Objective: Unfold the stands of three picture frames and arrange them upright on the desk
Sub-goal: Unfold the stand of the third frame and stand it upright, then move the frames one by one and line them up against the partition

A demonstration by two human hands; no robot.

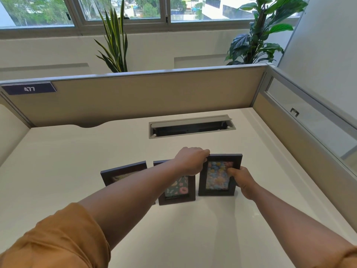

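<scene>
Spanning the view, the white desk point(58, 171) is walled by a beige partition point(154, 97) at the back and right, with a cable slot point(191, 126) behind the frames and bare surface in front. Three dark frames stand in a row: the left frame point(123, 172) and middle frame point(177, 190), partly hidden by the left forearm, and the right frame point(220, 175). The left hand point(190, 161) pinches that frame's top left corner while the right hand point(242, 179) grips its right edge.

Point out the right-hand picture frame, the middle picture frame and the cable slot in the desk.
right-hand picture frame point(218, 192): head view, on its dark bottom rail.
middle picture frame point(176, 201): head view, on its dark bottom rail, below the left forearm.
cable slot point(190, 129): head view, on its dark opening.
</scene>
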